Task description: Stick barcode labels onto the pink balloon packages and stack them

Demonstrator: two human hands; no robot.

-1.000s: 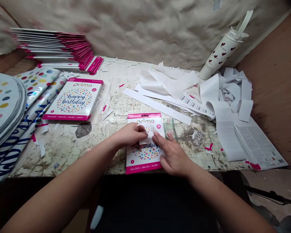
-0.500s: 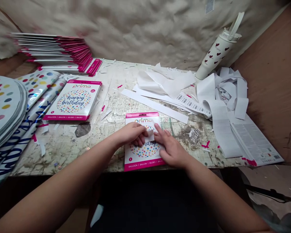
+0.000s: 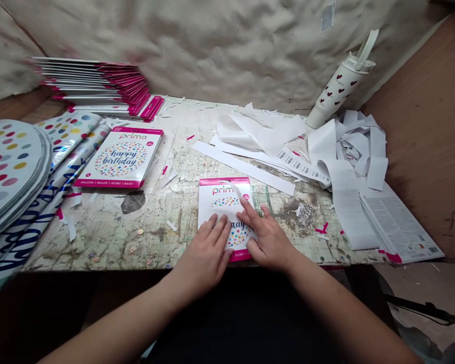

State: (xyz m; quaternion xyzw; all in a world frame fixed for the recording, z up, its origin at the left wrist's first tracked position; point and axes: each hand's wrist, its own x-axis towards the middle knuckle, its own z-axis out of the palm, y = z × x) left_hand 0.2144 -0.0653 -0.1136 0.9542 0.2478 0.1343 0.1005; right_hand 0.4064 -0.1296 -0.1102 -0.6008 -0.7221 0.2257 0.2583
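In front of me on the table lies a white and pink balloon packet (image 3: 225, 202) printed with colored dots. My left hand (image 3: 207, 250) rests flat across its lower left, fingers stretched out, holding nothing. On its right side lies my right hand (image 3: 269, 235), open, with the index finger pointing up the packet and the thumb near the right edge. A thin pale strip (image 3: 237, 191) shows just above the right index fingertip; whether it is touched I cannot tell. The fingers hide part of the printed lettering.
Left of the packet are another packet stack (image 3: 123, 156), a tall packet pile (image 3: 98, 86) and dotted foil balloons (image 3: 11, 172). White paper strips (image 3: 246, 169), a label strip (image 3: 303, 164), curled backing paper (image 3: 349, 202), a tumbler (image 3: 335, 93) and a printed card (image 3: 402, 222) lie rightward.
My left hand has gone from pinching a small white piece to lying flat on the packet. A small white scrap now lies left of the packet. My right hand stays nearly in place.
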